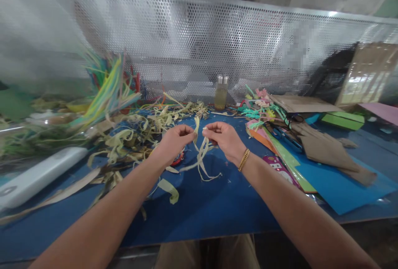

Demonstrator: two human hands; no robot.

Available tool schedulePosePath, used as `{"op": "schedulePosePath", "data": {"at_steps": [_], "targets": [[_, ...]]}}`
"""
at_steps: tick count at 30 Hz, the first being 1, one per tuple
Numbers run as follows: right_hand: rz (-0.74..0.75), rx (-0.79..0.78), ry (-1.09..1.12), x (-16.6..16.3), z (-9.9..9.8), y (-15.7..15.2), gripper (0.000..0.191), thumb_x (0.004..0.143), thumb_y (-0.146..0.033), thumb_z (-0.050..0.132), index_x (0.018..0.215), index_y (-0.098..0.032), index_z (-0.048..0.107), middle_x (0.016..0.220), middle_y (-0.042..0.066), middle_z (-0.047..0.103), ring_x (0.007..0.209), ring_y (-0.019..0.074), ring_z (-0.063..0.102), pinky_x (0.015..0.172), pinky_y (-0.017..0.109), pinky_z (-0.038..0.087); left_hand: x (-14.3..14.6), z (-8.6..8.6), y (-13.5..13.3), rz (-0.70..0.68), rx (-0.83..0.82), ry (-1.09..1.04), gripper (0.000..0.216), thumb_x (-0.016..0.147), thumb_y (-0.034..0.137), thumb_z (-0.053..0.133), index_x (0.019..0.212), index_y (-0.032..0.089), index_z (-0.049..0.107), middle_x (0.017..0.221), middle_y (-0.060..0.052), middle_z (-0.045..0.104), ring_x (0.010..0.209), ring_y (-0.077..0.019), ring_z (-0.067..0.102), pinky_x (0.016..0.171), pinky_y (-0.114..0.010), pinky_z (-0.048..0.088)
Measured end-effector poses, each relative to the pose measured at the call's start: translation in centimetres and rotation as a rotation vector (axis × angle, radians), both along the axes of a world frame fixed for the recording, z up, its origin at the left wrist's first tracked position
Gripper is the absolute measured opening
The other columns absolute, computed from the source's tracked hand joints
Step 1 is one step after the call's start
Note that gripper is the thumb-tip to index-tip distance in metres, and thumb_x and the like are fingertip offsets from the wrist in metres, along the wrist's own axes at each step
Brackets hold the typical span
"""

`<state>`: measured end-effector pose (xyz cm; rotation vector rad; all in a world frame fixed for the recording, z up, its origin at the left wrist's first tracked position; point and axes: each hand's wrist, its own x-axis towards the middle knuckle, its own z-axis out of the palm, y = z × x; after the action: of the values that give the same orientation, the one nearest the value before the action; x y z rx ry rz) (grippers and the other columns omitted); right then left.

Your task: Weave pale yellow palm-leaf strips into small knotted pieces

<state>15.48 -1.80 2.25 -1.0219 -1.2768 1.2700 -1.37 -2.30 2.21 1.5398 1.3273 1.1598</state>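
Both hands are raised over the middle of the blue table, thumbs and forefingers pinched and only a small gap between them. My left hand grips a pale yellow-green dried leaf strip that sticks up above its fingertips. In my right hand, with a gold bracelet at the wrist, are the upper ends of pale leaf strips. These dangle in thin, curling tails towards the table. Left of my left hand lies a loose heap of similar dried strips. A curled piece rests nearer the front edge.
Bundled coloured strips and a long white object are at left. A bottle of liquid stands behind my hands, before a perforated metal screen. Scissors, brown card and blue paper lie at right.
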Motion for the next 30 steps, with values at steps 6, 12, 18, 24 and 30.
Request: {"op": "schedulePosePath", "data": {"at_steps": [6, 12, 18, 24, 30], "targets": [[-0.014, 0.092, -0.118, -0.3, -0.6, -0.1, 0.025, 0.064, -0.036, 0.077, 0.078, -0.017, 0.068, 0.066, 0.001, 0.065, 0.058, 0.0104, 0.056, 0.054, 0.024, 0.044, 0.3, -0.2, -0.1, -0.034, -0.020, -0.029, 0.024, 0.070, 0.039, 0.067, 0.071, 0.017, 0.058, 0.056, 0.005, 0.050, 0.044, -0.0068, 0.036, 0.043, -0.021, 0.027], [-0.095, 0.289, -0.335, -0.2, -1.4, 0.4, 0.015, 0.073, -0.034, 0.066, 0.076, -0.019, 0.070, 0.068, 0.001, 0.067, 0.061, 0.0131, 0.058, 0.058, 0.026, 0.045, 0.8, -0.1, -0.6, -0.021, 0.012, 0.031, 0.029, 0.069, 0.044, 0.068, 0.074, 0.017, 0.061, 0.061, 0.002, 0.057, 0.045, -0.0080, 0.043, 0.042, -0.022, 0.032], [-0.119, 0.352, -0.420, -0.1, -1.2, 0.4, 0.012, 0.075, -0.029, 0.062, 0.074, -0.019, 0.068, 0.067, 0.001, 0.067, 0.060, 0.0131, 0.058, 0.056, 0.025, 0.043, 1.2, -0.6, -0.7, -0.048, -0.040, -0.065, 0.033, 0.070, 0.048, 0.068, 0.082, 0.018, 0.059, 0.068, 0.001, 0.061, 0.055, -0.0107, 0.055, 0.050, -0.022, 0.044], [-0.128, 0.390, -0.489, 0.0, -1.1, 0.0, 0.013, 0.076, -0.030, 0.062, 0.075, -0.019, 0.070, 0.068, 0.003, 0.069, 0.063, 0.0151, 0.060, 0.059, 0.027, 0.044, 1.0, -0.4, -0.8, -0.026, 0.001, -0.003, 0.031, 0.072, 0.046, 0.067, 0.081, 0.017, 0.062, 0.065, 0.001, 0.060, 0.053, -0.0108, 0.053, 0.049, -0.022, 0.042], [-0.152, 0.404, -0.494, -0.1, -0.7, -0.3, 0.011, 0.074, -0.029, 0.063, 0.072, -0.020, 0.069, 0.068, 0.003, 0.069, 0.063, 0.0164, 0.062, 0.058, 0.027, 0.044, 0.8, 0.0, -0.8, -0.020, 0.050, 0.055, 0.026, 0.073, 0.042, 0.064, 0.076, 0.017, 0.063, 0.057, 0.003, 0.053, 0.046, -0.0085, 0.041, 0.044, -0.022, 0.030]]}}
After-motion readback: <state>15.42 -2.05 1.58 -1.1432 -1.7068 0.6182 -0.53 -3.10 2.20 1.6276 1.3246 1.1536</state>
